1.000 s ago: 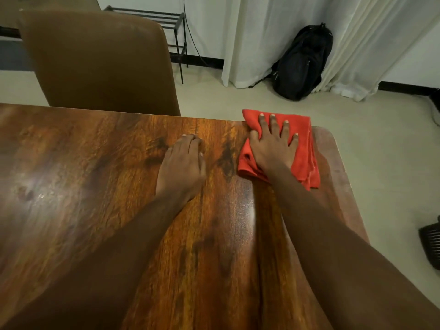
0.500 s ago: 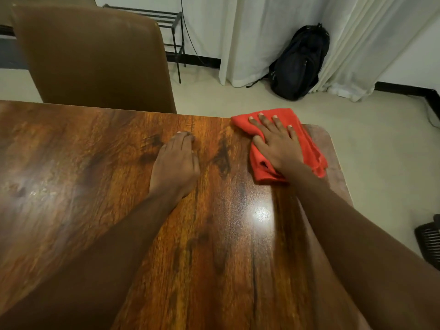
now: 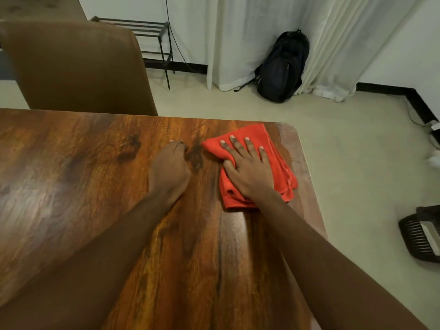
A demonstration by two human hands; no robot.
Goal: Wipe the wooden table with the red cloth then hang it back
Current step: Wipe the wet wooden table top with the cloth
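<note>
Your right hand (image 3: pixel 250 173), fingers spread, presses the cloth (image 3: pixel 281 167) near the table (image 3: pixel 95 186) corner; left hand (image 3: pixel 170 170) rests, fingers together. An outward stroke could push the cloth off.

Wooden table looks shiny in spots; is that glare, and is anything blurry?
Head view: yes, glare, a pale sheen on the wooden table at left and a bright streak near the red cloth; the right hand is sharp, the table's left side smeared.

Red cloth (image 3: pixel 276 148); dark-streaked amber-brown wooden table (image 3: pixel 95 186); brown chair (image 3: pixel 76 67); black backpack (image 3: pixel 283 67); white curtain (image 3: pixel 250 32).
</note>
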